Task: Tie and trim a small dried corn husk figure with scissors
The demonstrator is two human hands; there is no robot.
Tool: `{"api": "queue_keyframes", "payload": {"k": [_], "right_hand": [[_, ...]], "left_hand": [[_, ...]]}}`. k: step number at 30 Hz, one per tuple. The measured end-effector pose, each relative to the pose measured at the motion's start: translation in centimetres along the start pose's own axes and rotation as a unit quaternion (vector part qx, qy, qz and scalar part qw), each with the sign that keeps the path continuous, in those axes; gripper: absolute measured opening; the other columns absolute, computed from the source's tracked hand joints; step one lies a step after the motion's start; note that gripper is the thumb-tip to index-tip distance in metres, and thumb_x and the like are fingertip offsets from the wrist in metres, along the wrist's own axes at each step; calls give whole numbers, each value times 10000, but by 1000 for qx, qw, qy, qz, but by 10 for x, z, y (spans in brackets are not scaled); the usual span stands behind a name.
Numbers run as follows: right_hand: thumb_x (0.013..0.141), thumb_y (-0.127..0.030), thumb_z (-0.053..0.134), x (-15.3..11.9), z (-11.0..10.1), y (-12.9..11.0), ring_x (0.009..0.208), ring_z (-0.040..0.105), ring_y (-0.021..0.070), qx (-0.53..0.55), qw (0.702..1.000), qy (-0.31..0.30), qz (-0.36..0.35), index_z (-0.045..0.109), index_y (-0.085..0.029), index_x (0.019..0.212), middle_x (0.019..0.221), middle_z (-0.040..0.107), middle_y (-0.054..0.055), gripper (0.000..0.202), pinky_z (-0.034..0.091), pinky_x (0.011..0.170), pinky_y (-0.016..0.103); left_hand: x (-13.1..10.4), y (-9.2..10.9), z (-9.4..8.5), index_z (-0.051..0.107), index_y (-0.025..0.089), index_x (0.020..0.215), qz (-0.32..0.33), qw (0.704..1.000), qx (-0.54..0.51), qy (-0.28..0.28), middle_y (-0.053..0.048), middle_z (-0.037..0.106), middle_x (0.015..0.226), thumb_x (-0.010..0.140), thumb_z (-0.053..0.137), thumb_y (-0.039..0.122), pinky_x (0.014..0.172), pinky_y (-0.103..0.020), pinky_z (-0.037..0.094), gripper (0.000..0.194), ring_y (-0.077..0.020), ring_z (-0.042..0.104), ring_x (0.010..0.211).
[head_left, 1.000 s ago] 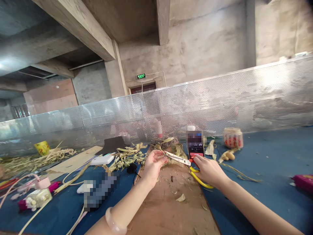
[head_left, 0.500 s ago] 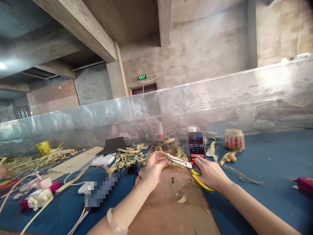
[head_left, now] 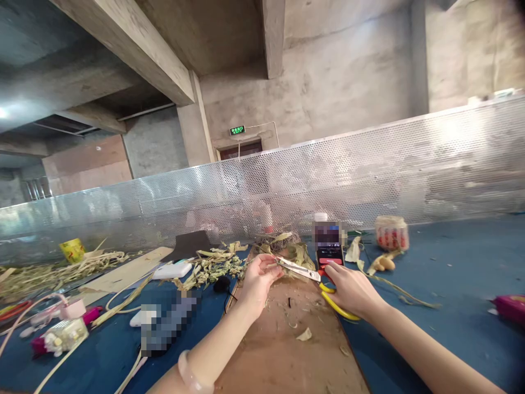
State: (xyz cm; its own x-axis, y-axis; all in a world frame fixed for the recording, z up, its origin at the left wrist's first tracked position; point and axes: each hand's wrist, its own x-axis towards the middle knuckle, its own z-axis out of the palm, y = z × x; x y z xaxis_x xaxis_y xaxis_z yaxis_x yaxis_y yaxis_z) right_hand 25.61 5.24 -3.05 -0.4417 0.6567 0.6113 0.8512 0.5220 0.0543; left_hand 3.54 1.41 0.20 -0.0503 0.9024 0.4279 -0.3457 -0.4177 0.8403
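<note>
My right hand (head_left: 356, 291) grips a pair of scissors (head_left: 301, 270) with yellow and red handles, over the brown board. Their blades point left and reach my left hand (head_left: 259, 280), whose fingertips are pinched together by the tips. Whatever sits in that pinch is too small to make out. Just beyond both hands lies a heap of dry leaves and husks (head_left: 301, 254). A small pale scrap (head_left: 304, 334) and other bits of debris are scattered on the brown board (head_left: 287, 361). Behind the scissors a phone (head_left: 330, 254) stands with its screen lit.
A jar with red markings (head_left: 392, 233) and a pale peanut-shaped piece (head_left: 383, 264) stand on the blue table (head_left: 451, 273) to the right. Dried stems (head_left: 219, 268), a white power bank (head_left: 172, 270), cables and a yellow cup (head_left: 73, 249) are leftward. A perforated metal screen (head_left: 348, 175) crosses behind.
Both hands and the scissors hold nearly the same pose; the view has shifted very slightly. A blurred hand at the far left edge is gone from view.
</note>
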Motion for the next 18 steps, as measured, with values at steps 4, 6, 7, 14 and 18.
{"api": "queue_keyframes", "payload": {"k": [4,6,7,14,18], "right_hand": [[778,-312,439,1,-1,-1,750,608,207,-7,1000,-7,-1,520,-178,846,938,617,67,171,268,529,278],[778,-302,433,1,-2,-1,751,608,206,-6,1000,-9,-6,523,-174,846,921,620,66,170,278,539,279],[779,-292,427,1,-3,-1,750,608,205,-6,1000,-10,-8,524,-172,842,905,620,64,167,281,543,279],[764,-308,449,0,0,0,720,603,200,1,1000,-4,-1,506,-182,837,925,610,58,157,252,524,281],[779,-376,451,-1,3,2,731,593,201,6,1000,16,-12,479,-191,821,891,593,46,191,242,522,279]], "left_hand": [[0,0,0,577,165,846,-1,1000,-8,-1,-24,617,838,629,720,114,758,-301,490,264,-132,604,738],[0,0,1,581,165,849,-2,1000,-12,-2,-27,616,841,631,719,116,758,-304,492,262,-134,604,742],[0,0,1,582,166,851,-2,1000,-13,-2,-27,616,842,634,717,116,760,-307,493,261,-135,604,746],[-2,0,0,578,168,851,-4,1000,-13,-8,-24,617,845,639,711,102,766,-302,486,259,-134,603,756],[-2,0,1,576,165,851,-5,1000,-13,-11,-31,619,856,631,716,101,764,-299,483,268,-142,605,769]]}}
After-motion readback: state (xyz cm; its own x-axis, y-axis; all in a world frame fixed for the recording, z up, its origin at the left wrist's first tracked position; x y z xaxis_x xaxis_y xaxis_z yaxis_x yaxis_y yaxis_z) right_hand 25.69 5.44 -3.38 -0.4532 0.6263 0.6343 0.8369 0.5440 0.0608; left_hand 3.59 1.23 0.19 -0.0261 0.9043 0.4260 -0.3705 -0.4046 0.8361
